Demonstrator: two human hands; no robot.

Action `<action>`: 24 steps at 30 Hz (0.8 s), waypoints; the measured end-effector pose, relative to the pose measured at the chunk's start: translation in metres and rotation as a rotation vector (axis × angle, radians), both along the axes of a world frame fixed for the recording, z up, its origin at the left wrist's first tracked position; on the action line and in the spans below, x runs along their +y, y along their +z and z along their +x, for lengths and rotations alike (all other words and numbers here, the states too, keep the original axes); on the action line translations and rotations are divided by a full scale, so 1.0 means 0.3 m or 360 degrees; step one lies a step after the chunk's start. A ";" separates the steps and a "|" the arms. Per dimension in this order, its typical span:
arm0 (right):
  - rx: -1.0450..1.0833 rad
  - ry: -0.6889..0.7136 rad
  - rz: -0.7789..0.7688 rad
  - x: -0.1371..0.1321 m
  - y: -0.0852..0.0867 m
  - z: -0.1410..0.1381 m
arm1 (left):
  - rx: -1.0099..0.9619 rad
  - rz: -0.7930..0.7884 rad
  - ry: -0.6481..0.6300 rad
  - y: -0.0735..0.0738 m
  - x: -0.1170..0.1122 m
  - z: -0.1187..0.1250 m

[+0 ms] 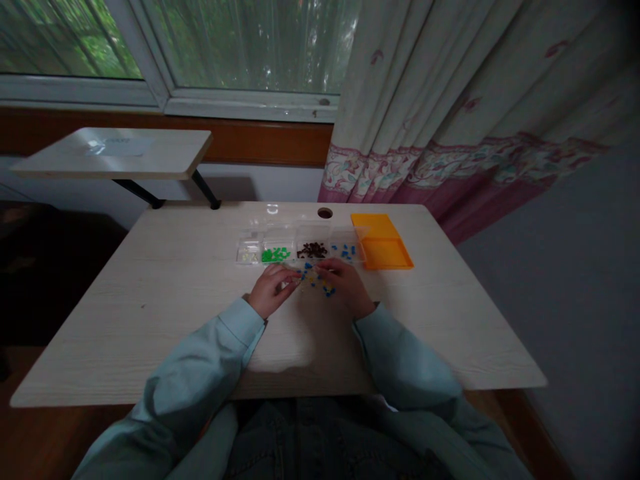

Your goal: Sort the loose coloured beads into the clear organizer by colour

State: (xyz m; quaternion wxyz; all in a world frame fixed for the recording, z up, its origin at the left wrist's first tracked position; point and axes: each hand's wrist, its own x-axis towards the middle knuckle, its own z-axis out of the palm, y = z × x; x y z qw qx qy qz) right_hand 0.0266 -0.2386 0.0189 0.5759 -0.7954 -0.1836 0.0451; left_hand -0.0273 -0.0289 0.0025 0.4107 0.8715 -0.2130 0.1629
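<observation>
Small blue and yellow pieces point(329, 291) lie loose on the table between my two hands. My left hand point(273, 289) rests at the left of this pile, its thumb and fingers drawn together by a tiny blue piece point(303, 275). Over the right side of the pile, my right hand point(349, 285) has its fingers bent inward, the tips close to another blue piece point(308, 265). What either hand pinches is too small to make out. Just beyond the fingers stands a clear compartment box point(241, 252) holding green pieces point(275, 255), dark brown pieces point(313, 251), blue pieces point(346, 252) and pale pieces point(249, 256).
An orange tray point(387, 252) with its raised back part sits right of the clear box. The pale wooden table point(190, 293) has a round cable hole point(325, 213) at the back. A raised shelf point(165, 157) stands at the back left; a curtain point(400, 153) hangs behind.
</observation>
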 end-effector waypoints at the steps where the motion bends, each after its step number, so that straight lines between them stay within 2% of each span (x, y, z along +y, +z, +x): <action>1: 0.0100 0.0030 0.0092 0.024 -0.004 -0.021 | 0.0014 -0.0041 0.0002 0.000 -0.007 0.001; 6: 0.0389 0.0020 0.0467 0.093 -0.013 -0.091 | 0.0142 -0.0315 -0.0025 0.002 -0.040 0.004; 13: 0.0346 0.0033 0.0458 0.088 0.006 -0.094 | 0.0266 -0.0465 -0.0041 0.009 -0.042 -0.004; 20: 0.0210 0.0063 0.0330 0.064 0.001 -0.067 | 0.0091 -0.0412 0.0172 0.021 -0.004 0.004; 24: 0.0193 0.0022 0.0358 0.045 0.004 -0.049 | -0.0163 -0.0127 0.0382 0.058 0.100 0.018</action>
